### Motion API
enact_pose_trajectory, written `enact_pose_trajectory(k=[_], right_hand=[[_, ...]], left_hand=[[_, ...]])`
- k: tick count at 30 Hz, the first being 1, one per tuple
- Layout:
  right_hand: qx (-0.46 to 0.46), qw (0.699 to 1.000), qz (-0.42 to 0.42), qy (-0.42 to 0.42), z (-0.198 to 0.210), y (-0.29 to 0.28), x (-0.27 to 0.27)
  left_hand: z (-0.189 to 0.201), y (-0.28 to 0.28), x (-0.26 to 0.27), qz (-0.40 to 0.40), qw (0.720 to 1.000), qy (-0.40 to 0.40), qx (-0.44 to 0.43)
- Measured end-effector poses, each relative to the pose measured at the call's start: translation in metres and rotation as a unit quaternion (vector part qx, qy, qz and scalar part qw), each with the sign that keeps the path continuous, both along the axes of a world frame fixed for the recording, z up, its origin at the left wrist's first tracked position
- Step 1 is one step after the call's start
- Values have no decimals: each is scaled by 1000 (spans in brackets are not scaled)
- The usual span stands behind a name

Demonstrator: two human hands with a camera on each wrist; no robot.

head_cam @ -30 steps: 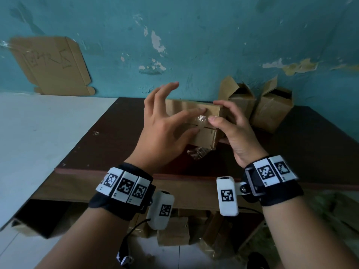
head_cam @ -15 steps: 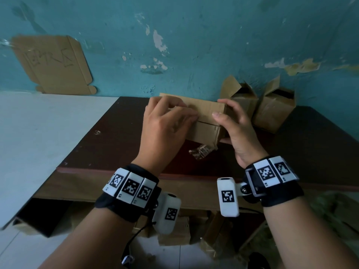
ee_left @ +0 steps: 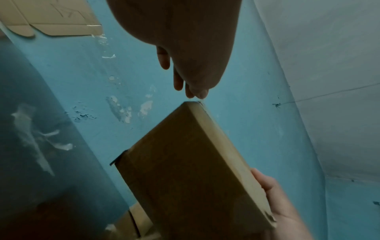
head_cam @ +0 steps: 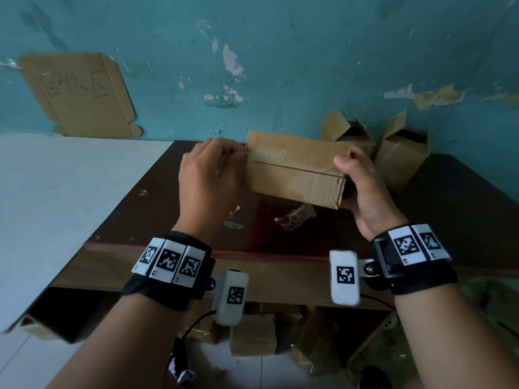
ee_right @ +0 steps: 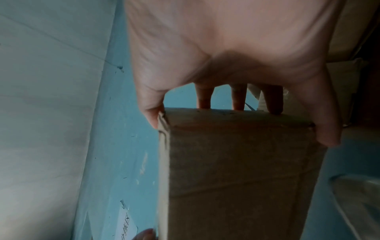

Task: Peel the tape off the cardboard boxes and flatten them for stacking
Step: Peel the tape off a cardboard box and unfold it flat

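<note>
I hold a brown cardboard box (head_cam: 292, 178) above the dark table (head_cam: 168, 214), its long taped seam facing me. My right hand (head_cam: 348, 169) grips the box's right end, thumb in front and fingers (ee_right: 238, 97) over the far edge. My left hand (head_cam: 238, 154) is curled at the box's left end. Its fingertips (ee_left: 195, 95) are pinched together at the box (ee_left: 185, 170) corner, on the end of the clear tape strip (head_cam: 269, 157) along the seam. The box (ee_right: 236, 162) fills the right wrist view.
Two opened boxes (head_cam: 351, 136) (head_cam: 401, 153) stand at the table's back right against the blue wall. Crumpled tape scraps (head_cam: 295, 217) lie on the table under the held box. A white surface (head_cam: 70, 192) lies to the left. More boxes (head_cam: 252, 332) sit under the table.
The box has turned so that its long seam faces me. My left hand went from spread over the box front to curled and pinching at its left end. The right hand kept its grip.
</note>
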State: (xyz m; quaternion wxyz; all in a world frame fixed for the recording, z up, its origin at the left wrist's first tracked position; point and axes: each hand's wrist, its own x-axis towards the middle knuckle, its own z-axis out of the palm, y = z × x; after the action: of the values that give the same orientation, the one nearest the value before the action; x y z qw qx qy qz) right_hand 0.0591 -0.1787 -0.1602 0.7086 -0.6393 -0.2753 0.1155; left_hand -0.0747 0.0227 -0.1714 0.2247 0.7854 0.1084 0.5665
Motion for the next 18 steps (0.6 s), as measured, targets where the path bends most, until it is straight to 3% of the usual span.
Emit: enact_pose_trajectory(k=[3, 5, 8, 10, 12, 18], right_hand=[[-9, 1000, 0, -14, 1, -1, 2], [-3, 1000, 8, -7, 0, -1, 1], [17, 999, 25, 36, 0, -4, 4], [19, 999, 28, 31, 0, -6, 5], [21, 998, 35, 43, 0, -7, 4], [28, 997, 23, 62, -2, -8, 5]], left_hand=[[0, -2, -1, -18, 998, 17, -56], [1, -7, 1, -73, 987, 4, -141], [10, -13, 1, -210, 921, -48, -324], [14, -13, -1, -267, 882, -60, -385], [13, -10, -1, -298, 869, -58, -390], [13, -13, -2, -300, 906, 18, -299]])
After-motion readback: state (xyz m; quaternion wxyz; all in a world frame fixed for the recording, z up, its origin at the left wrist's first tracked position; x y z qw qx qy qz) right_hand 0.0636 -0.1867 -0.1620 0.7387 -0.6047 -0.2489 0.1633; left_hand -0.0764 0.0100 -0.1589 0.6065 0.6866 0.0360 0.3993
